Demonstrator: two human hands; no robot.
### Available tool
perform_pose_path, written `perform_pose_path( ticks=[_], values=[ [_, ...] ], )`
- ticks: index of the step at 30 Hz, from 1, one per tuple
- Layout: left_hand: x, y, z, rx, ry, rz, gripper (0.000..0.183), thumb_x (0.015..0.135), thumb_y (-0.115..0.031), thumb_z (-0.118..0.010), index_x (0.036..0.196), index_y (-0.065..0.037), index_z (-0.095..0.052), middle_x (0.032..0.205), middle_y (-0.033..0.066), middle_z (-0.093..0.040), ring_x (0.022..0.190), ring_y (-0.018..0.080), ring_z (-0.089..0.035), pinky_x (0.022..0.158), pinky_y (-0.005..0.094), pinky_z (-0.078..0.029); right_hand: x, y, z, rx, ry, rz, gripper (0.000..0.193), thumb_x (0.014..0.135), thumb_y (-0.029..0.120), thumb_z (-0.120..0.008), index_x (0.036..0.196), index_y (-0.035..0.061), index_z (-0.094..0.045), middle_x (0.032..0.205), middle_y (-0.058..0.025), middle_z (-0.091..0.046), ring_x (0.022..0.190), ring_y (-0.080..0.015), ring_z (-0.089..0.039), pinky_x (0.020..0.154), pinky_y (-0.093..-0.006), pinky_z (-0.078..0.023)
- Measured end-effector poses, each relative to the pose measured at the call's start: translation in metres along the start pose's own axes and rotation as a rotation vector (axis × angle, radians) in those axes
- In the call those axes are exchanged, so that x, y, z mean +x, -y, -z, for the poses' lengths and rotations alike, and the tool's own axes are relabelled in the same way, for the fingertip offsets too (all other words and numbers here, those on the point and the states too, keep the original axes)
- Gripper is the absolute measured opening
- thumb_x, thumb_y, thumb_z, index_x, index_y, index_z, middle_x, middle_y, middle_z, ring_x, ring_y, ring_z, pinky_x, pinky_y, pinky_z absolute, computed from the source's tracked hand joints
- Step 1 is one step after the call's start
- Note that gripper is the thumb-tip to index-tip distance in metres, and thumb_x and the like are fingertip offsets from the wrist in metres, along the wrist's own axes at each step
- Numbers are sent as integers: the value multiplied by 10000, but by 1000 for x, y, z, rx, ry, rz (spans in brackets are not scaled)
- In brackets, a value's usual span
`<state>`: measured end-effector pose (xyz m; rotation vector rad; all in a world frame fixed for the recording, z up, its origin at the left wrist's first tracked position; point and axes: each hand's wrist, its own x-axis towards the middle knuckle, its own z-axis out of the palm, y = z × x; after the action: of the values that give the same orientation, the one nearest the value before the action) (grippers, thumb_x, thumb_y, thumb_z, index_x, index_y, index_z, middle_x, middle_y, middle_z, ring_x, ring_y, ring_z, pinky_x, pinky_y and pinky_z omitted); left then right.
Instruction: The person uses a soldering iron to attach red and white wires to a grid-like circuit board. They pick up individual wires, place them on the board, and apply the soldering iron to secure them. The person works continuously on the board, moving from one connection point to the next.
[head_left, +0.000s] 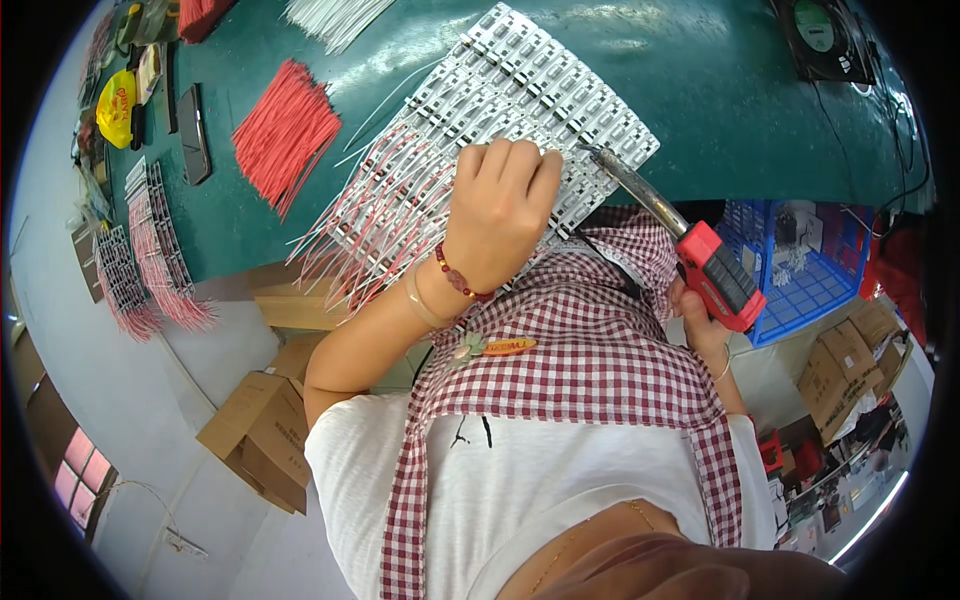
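A large panel of small white circuit boards (530, 85) lies slanted at the table's near edge. Red and white wires (375, 215) stick out from its left part. Over its near side is my left hand (505, 190), closed with the fingers curled down; whatever they hold is hidden beneath them. My right hand (700, 325) is wrapped around the red handle of a soldering iron (718, 277), partly hidden behind it. The iron's metal barrel slants up and left, and its dark tip is at the panel, just right of my left hand.
On the green table (690, 60) lie a bundle of red wires (287, 130), white wires (335, 15) and a phone (194, 135). Wired panels (160, 235) overhang the left edge. A black fan (820, 38) sits far right. A blue crate (800, 300) stands below, at right.
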<state>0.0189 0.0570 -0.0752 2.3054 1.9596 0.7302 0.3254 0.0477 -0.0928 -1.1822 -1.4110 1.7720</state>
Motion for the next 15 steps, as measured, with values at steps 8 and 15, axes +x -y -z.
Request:
perform_pose_path(
  ticks=[8, 15],
  values=[
    [-3, -8, -5, -68, 12, 23, 243, 704, -7, -602, 941, -21, -654, 743, 44, -480, 701, 202, -490, 632, 331, -366, -8, -9, 4, -22, -15, -27, 288, 859, 46, -643, 1131, -30, -586, 1000, -76, -632, 881, -144, -592, 778, -288, -487],
    [-4, -8, -8, -64, 19, 18, 239, 708, -9, -610, 943, -23, -653, 744, 49, -472, 704, 205, -491, 636, 331, -367, -12, -20, 13, -123, 0, -19, 245, 849, 27, -644, 1083, -28, -600, 965, -80, -637, 826, -149, -603, 745, -295, -500]
  ],
)
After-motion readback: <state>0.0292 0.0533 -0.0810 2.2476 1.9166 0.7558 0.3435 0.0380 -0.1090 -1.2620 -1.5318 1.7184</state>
